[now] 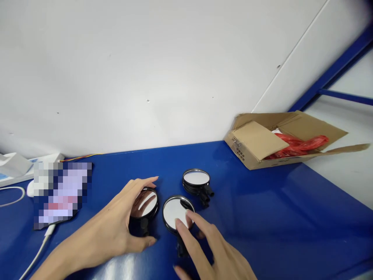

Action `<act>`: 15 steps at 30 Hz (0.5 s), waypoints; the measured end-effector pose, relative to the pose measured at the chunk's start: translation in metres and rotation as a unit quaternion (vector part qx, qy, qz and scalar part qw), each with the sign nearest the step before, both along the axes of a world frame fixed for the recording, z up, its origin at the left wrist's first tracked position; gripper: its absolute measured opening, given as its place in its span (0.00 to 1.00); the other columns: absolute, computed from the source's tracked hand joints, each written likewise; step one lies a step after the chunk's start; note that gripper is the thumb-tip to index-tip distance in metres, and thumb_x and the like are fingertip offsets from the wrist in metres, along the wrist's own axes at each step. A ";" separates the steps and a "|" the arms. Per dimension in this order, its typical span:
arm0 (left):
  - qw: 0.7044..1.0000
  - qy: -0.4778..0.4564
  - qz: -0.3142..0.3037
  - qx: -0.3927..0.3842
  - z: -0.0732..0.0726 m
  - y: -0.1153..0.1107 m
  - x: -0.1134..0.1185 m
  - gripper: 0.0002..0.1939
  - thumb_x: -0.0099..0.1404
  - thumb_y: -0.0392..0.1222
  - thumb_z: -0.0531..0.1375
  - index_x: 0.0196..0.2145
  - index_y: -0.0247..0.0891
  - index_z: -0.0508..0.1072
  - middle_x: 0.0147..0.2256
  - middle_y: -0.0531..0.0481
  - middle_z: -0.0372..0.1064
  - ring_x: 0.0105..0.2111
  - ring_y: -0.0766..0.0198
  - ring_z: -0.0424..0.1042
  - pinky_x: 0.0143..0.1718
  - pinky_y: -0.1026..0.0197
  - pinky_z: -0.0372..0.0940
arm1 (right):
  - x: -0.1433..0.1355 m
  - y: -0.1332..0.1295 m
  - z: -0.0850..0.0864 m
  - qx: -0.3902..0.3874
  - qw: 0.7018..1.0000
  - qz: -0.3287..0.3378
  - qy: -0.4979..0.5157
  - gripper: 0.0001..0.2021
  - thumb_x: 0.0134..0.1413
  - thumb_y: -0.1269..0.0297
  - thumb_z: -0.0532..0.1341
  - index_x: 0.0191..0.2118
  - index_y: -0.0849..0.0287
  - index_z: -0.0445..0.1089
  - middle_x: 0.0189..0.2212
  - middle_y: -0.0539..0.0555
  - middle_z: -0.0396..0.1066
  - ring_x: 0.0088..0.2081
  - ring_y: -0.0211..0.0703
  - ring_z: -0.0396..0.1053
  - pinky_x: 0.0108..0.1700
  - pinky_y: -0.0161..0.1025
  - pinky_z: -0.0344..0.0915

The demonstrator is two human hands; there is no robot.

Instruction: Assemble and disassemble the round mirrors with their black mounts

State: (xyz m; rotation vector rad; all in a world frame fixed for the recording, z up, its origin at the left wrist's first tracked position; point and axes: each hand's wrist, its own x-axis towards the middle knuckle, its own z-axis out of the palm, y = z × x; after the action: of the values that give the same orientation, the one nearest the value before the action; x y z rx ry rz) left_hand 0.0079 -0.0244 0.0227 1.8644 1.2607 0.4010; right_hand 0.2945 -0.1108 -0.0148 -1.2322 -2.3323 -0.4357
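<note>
A round black-rimmed mirror lies at the left with its short black stem toward me. My left hand curves around its left side, fingers stretched past the far rim and thumb near the stem, spread wide. To its right, a second round mirror faces up, with its black stem pointing toward me. My right hand rests index and middle fingertips on that mirror's face; its thumb is apart from it. Behind them sits a small stack of round mirrors, black stems to the lower right.
An open cardboard box holding red plastic stands at the back right of the blue table. At the left are a blurred-out phone, a white cable and a white power strip. A white wall closes the back.
</note>
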 end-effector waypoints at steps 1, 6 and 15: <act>1.000 -0.002 -0.003 0.001 0.001 0.000 -0.001 0.56 0.61 0.45 0.79 0.76 0.71 0.53 0.69 0.51 0.66 0.68 0.42 0.71 0.72 0.33 0.67 | 0.000 0.006 0.000 0.013 1.000 0.013 -0.009 0.20 0.79 0.61 0.57 0.64 0.61 0.81 0.56 0.66 0.85 0.40 0.53 0.89 0.35 0.39 0.85; 1.000 -0.010 -0.014 -0.014 0.008 0.000 -0.002 0.54 0.59 0.44 0.79 0.75 0.66 0.58 0.65 0.50 0.67 0.62 0.44 0.75 0.66 0.37 0.74 | -0.002 0.022 0.000 0.041 0.997 0.049 -0.041 0.20 0.79 0.64 0.60 0.65 0.69 0.78 0.58 0.70 0.84 0.50 0.59 0.88 0.45 0.44 0.87; 1.000 0.002 -0.022 -0.008 0.014 0.000 0.001 0.48 0.58 0.42 0.78 0.71 0.58 0.63 0.60 0.49 0.71 0.56 0.47 0.79 0.58 0.44 0.78 | 0.000 0.054 0.047 -0.044 0.995 0.074 0.056 0.23 0.77 0.59 0.61 0.69 0.66 0.73 0.60 0.68 0.79 0.56 0.59 0.81 0.46 0.46 0.82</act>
State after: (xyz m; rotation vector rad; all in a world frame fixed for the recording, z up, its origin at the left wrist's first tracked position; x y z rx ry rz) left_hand 0.0092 -0.0242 0.0371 1.8772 1.2190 0.3620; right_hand 0.2944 -0.0564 0.0326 -1.0848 -2.3478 -0.2114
